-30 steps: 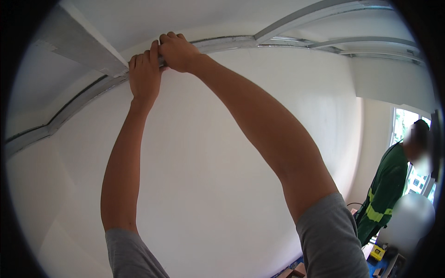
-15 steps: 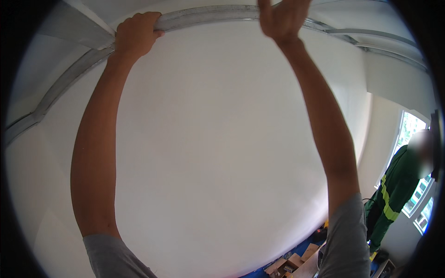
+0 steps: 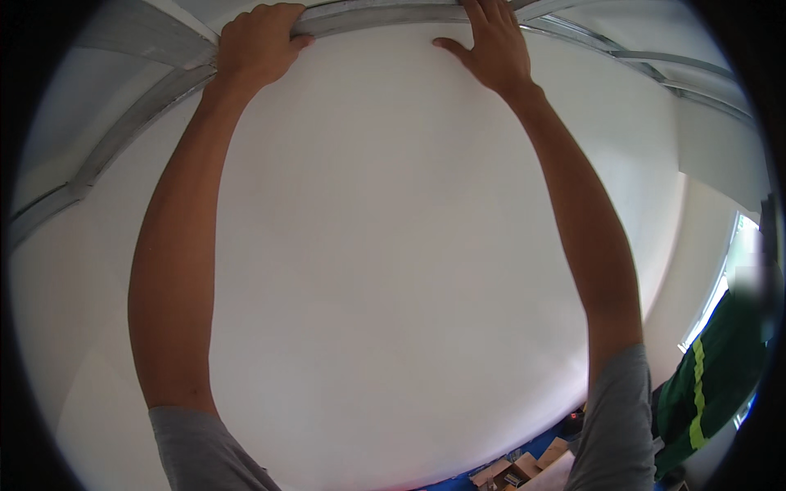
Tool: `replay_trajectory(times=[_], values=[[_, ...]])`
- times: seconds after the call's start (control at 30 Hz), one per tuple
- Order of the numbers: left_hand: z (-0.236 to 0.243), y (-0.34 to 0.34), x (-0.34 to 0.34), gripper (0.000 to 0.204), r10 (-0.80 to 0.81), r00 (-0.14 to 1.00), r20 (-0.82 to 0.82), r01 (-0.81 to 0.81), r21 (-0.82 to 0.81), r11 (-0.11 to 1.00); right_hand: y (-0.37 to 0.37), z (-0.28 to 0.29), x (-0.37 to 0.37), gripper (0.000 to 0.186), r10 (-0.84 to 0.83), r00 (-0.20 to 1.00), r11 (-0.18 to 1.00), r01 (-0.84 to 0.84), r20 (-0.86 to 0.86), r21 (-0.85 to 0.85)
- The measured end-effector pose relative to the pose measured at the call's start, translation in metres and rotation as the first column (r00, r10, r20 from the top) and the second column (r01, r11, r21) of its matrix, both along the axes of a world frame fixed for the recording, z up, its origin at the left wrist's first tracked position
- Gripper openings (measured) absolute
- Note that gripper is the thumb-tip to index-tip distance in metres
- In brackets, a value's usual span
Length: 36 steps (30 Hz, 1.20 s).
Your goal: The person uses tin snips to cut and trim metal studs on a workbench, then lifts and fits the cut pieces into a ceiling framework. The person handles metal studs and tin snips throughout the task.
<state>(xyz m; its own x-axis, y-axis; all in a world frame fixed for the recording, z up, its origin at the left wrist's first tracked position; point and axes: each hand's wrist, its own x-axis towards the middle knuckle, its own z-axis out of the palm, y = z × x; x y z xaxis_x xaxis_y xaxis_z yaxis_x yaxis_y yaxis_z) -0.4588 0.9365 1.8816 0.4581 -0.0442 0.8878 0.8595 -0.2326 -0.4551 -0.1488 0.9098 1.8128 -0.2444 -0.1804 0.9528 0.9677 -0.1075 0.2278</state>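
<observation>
Both my arms reach up to a grey metal channel (image 3: 381,18) that runs along the top of a white wall (image 3: 393,245). My left hand (image 3: 258,47) is wrapped over the channel, thumb below its lower edge, close to where a wide metal cross piece (image 3: 151,33) joins from the left. Farther right, my right hand (image 3: 497,51) lies with fingers stretched up against the channel and the thumb spread out over the wall. The tips of its fingers are cut off by the top of the picture.
More thin metal ceiling rails (image 3: 679,61) run off at the upper right. A person in a dark green jacket with yellow bands (image 3: 716,385) stands at the right, near a window (image 3: 716,295). Down by the wall's foot are opened cardboard boxes (image 3: 524,470) on a blue covering (image 3: 540,442).
My right hand has come down onto the channel, thumb now spread. The left hand keeps its hold. The view has shifted slightly, and the person in green appears lower and nearer the right edge.
</observation>
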Motion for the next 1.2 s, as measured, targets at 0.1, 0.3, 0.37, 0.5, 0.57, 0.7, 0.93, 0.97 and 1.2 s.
replay_trajectory(times=[0.1,0.3,0.37,0.5,0.57,0.7,0.93,0.97,1.2], values=[[-0.002,0.006,0.024,0.041,0.027,1.000,0.003,-0.027,0.015,1.000,-0.012,0.028,0.026,0.047,-0.003,0.999,0.979,-0.006,-0.043,-0.204],[-0.009,0.010,0.063,0.025,0.040,0.999,0.032,-0.041,0.028,0.999,-0.018,0.053,0.055,0.029,-0.113,0.993,0.886,0.095,-0.012,-0.454],[-0.007,0.018,0.072,0.025,0.032,0.999,0.034,-0.032,-0.008,0.999,-0.011,0.046,0.064,0.030,-0.061,0.997,0.932,0.072,0.040,-0.356],[-0.009,0.044,0.088,0.030,-0.023,0.998,0.058,0.024,-0.022,0.999,0.003,0.047,0.085,0.033,-0.147,0.987,0.858,0.093,-0.068,-0.504],[-0.016,0.056,0.100,0.040,-0.125,0.991,0.051,0.118,0.133,0.984,0.008,0.043,0.097,0.046,-0.176,0.984,0.897,0.169,0.021,-0.408],[-0.065,0.070,0.100,0.048,-0.340,0.935,-0.096,0.338,0.528,0.779,0.020,0.042,0.108,0.039,-0.207,0.977,0.919,0.211,0.049,-0.334],[-0.081,0.118,0.074,0.110,-0.582,0.735,0.348,0.335,0.561,0.757,0.055,0.054,0.152,0.034,-0.204,0.979,0.921,0.188,-0.013,-0.342],[-0.067,0.125,0.081,0.109,-0.528,0.779,0.339,0.290,0.552,0.782,0.059,0.059,0.159,0.034,-0.213,0.977,0.905,0.189,-0.020,-0.381],[-0.017,0.138,0.096,0.084,-0.377,0.873,0.308,0.201,0.476,0.856,0.063,0.053,0.139,0.070,-0.134,0.986,0.977,0.148,0.099,-0.155]])
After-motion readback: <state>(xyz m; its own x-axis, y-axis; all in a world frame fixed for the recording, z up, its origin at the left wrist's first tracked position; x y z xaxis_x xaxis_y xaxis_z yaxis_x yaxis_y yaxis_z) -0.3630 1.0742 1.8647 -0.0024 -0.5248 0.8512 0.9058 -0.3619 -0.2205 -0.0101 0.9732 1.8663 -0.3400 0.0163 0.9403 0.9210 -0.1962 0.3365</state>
